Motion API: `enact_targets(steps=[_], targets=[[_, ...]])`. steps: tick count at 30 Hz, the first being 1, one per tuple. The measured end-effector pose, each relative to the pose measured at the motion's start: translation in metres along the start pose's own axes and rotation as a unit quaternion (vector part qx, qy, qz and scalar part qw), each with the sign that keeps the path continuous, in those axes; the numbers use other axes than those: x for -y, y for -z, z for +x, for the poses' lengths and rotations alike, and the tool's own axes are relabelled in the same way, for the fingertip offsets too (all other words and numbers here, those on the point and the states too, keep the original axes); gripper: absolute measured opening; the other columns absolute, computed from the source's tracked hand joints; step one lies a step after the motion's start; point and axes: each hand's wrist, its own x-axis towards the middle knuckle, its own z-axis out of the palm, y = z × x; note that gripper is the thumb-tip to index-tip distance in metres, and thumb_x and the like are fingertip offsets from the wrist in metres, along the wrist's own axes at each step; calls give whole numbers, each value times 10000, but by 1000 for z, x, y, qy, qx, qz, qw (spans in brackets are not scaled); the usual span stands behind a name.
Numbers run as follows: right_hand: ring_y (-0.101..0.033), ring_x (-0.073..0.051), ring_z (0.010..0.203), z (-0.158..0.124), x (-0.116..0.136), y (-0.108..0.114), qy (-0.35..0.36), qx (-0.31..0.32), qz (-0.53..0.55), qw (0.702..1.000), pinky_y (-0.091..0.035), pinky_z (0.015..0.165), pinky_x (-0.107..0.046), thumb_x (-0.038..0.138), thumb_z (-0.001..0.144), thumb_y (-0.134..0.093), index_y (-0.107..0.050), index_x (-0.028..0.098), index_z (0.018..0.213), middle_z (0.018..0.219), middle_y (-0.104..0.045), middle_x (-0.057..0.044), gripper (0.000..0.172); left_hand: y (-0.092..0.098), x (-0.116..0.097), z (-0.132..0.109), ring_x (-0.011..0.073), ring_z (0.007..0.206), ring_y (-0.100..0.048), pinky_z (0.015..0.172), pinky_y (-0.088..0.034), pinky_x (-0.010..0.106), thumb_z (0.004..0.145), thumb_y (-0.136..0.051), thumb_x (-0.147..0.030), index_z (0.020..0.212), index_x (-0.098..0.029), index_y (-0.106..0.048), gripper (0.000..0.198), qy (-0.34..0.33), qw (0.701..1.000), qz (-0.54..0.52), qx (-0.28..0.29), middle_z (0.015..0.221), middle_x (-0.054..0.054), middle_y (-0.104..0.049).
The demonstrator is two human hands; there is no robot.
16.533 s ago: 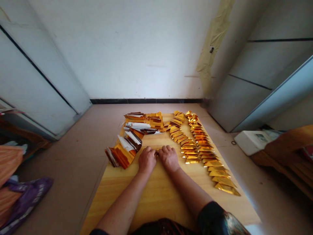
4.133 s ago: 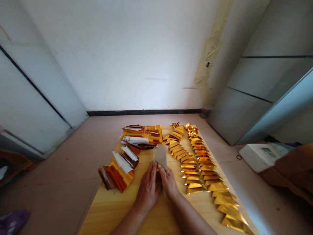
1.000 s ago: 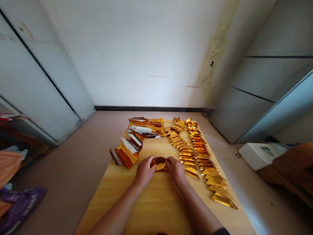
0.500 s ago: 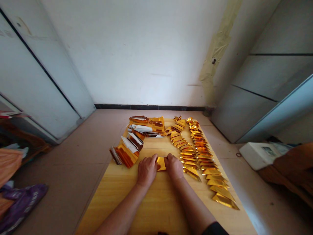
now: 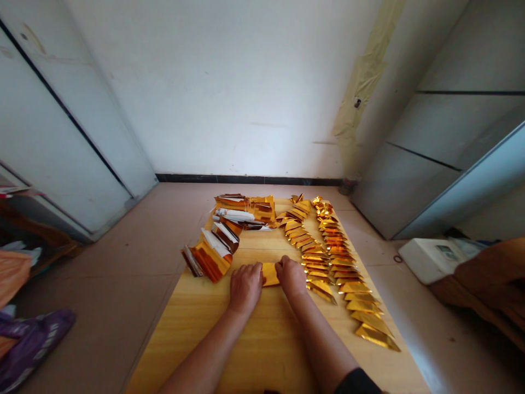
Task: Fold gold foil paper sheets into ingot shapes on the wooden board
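A small folded piece of gold foil paper [image 5: 269, 274] lies between my hands, low over the wooden table. My left hand [image 5: 246, 287] is closed on its left end, fingers curled. At its right end my right hand [image 5: 291, 277] pinches the paper, fingertips pressed together. Just right of that hand runs a row of folded gold paper pieces [image 5: 315, 257] with pointed ends. A second, longer row of folded gold pieces [image 5: 341, 262] stretches along the table's right edge. Stacks of gold and white foil sheets [image 5: 213, 257] sit beyond my left hand.
The wooden table [image 5: 197, 328] reaches toward a white wall. More foil sheet bundles [image 5: 262, 210] lie at its far edge. A purple bag [image 5: 36, 342] rests on the floor at left. On the right are a white box [image 5: 426, 260] and a grey cabinet [image 5: 435, 137].
Both hands stay on the gold paper. My right hand's fingers have shifted slightly on its right end. The whole view has moved a little.
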Motion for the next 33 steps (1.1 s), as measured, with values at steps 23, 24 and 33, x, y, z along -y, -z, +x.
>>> enact_targets(steps=[23,24,33], targets=[[-628,-203,848,0,3,-2,49,-69,-81,993,-439,599,-251,267,892,-503,-551,192,981,977,-608,-84,126,8,-6,0,253,962,-489,772,-342,372,810,-612,-235,912,-193,-625,111,-9,999,36,7,959,72,-580],[-613,-196,877,-1,3,-3,80,-70,-81,991,-433,606,-241,216,892,-489,-556,195,969,987,-598,-80,103,8,-6,1,253,967,-486,773,-338,374,797,-631,-228,913,-189,-621,123,-17,999,32,14,964,72,-583],[-594,-123,767,-20,8,-7,194,-15,2,981,-371,615,-189,185,900,-453,-632,206,866,906,-628,-41,183,9,-4,3,226,905,-490,781,-310,389,892,-478,-195,856,-190,-602,130,-38,998,25,35,904,71,-609]])
